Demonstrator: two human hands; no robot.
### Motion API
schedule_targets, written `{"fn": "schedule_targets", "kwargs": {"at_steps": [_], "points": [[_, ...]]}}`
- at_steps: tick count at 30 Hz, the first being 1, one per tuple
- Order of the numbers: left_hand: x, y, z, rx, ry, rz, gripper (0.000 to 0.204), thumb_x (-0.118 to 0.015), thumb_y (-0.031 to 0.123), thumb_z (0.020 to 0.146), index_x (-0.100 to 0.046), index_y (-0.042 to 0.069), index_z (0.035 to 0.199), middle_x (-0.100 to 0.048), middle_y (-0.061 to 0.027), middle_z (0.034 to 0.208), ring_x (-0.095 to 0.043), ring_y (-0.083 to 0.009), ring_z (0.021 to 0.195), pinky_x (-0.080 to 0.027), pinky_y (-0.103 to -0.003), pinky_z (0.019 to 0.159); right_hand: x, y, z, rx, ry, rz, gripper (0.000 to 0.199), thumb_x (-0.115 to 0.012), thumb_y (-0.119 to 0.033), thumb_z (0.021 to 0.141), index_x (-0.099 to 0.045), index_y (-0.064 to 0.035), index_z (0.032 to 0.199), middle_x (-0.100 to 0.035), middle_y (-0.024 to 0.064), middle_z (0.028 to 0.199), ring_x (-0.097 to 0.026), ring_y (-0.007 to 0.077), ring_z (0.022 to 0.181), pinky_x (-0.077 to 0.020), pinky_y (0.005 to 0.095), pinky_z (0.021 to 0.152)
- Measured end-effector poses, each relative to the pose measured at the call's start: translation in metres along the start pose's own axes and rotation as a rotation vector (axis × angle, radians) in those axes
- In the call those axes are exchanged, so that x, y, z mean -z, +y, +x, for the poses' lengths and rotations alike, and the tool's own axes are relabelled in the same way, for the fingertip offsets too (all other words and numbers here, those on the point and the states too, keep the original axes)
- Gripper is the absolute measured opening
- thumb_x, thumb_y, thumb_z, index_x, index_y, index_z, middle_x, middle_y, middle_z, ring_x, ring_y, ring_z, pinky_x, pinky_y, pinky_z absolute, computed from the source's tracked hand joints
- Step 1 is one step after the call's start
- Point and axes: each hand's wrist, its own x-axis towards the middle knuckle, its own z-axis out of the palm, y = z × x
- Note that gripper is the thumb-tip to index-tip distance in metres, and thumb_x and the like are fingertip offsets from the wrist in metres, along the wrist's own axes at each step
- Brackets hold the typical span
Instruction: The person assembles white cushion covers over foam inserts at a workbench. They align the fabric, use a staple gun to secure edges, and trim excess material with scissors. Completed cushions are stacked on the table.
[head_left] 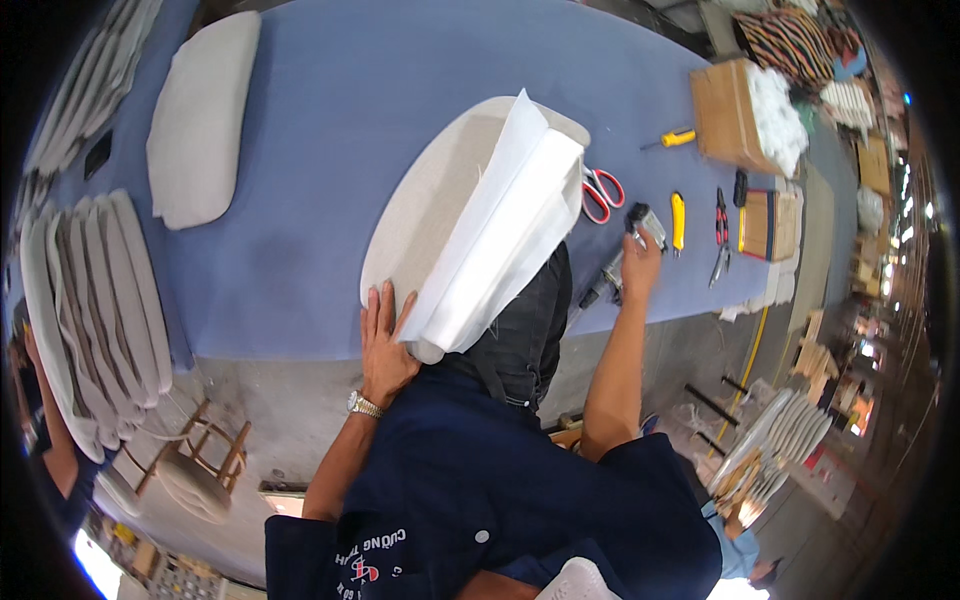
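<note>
My left hand lies flat, fingers apart, on the near end of a beige upholstered seat pad resting on the blue table. A sheet of white fabric is folded over the pad's right side and hangs toward me. My right hand reaches out to the right and grips a grey pneumatic staple gun lying on the table. A wristwatch sits on my left wrist.
Red-handled scissors, a yellow utility knife, pliers, a yellow screwdriver and a cardboard box of white stuffing lie at the right. Another pad rests far left; stacked pads fill the left edge. A wooden chair stands below.
</note>
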Motion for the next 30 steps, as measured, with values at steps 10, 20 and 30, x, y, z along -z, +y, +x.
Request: {"fn": "schedule_targets", "kwargs": {"at_steps": [10,20,30], "points": [[-0.012,0.003,0.003,-0.001,0.065,-0.065,0.097,-0.071,0.006,0.07,-0.038,0.016,0.161,-0.015,-0.0208,0.172,-0.01,-0.0455,0.158,-0.015,-0.062,0.124,-0.067,-0.141,-0.013,0.204,-0.22,0.204,0.059,-0.075,-0.024,0.09,-0.054,-0.0011,0.14,-0.066,0.0214,0.125,-0.066,0.0258,0.115,-0.0547,0.0383,0.093],[-0.014,0.008,0.003,-0.002,0.089,-0.064,0.091,-0.075,0.022,0.079,-0.037,0.015,0.161,-0.014,-0.0215,0.172,-0.01,-0.0491,0.157,-0.015,-0.065,0.123,-0.103,-0.112,0.0,-0.178,-0.168,0.438,0.03,-0.059,-0.02,0.101,-0.066,0.0025,0.119,-0.071,0.0128,0.108,-0.066,0.0197,0.099,-0.0504,0.0338,0.089],[-0.003,0.013,0.001,0.043,0.028,-0.072,0.093,-0.075,0.016,0.079,-0.035,0.023,0.162,-0.013,-0.0171,0.173,-0.009,-0.0469,0.157,-0.015,-0.065,0.123,-0.037,-0.266,-0.146,0.21,-0.588,0.24,0.051,-0.068,-0.022,0.098,-0.052,-0.0048,0.143,-0.072,0.0092,0.082,-0.071,0.0181,0.071,-0.0538,0.0311,0.066]]}}
